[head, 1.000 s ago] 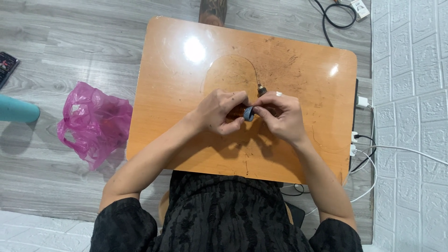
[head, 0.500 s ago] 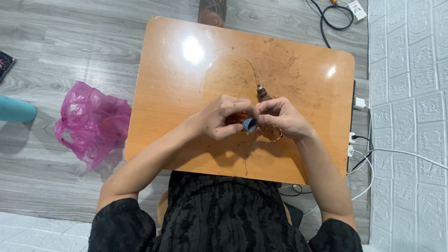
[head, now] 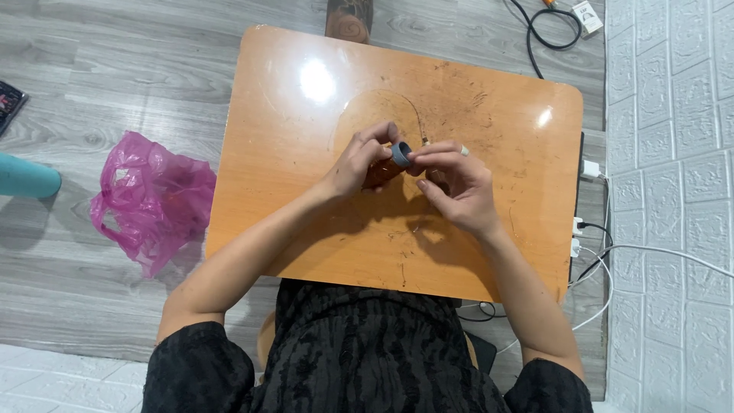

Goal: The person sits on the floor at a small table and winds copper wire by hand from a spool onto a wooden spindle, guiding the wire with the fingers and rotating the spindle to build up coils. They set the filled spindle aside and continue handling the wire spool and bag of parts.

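Over the middle of a small orange wooden table (head: 497, 115), my left hand (head: 361, 162) and my right hand (head: 456, 186) meet. Between their fingertips they pinch a small dark grey-blue ring-shaped roll (head: 401, 154). A thin dark wire (head: 382, 95) curves across the tabletop from behind the hands. A small pale bit sits by my right index finger; what it is cannot be told. My black-sleeved arms reach up from the bottom edge.
A pink plastic bag (head: 153, 199) lies on the grey wood floor left of the table. A teal cylinder (head: 27, 177) pokes in at the far left. Black cables (head: 547, 34) lie at the back; white chargers and cables (head: 592, 229) hang along the table's right edge by a white brick wall.
Both hands have shifted slightly away from my body across the table while holding the small roll. The fingers have regripped it, so the roll shows more clearly.
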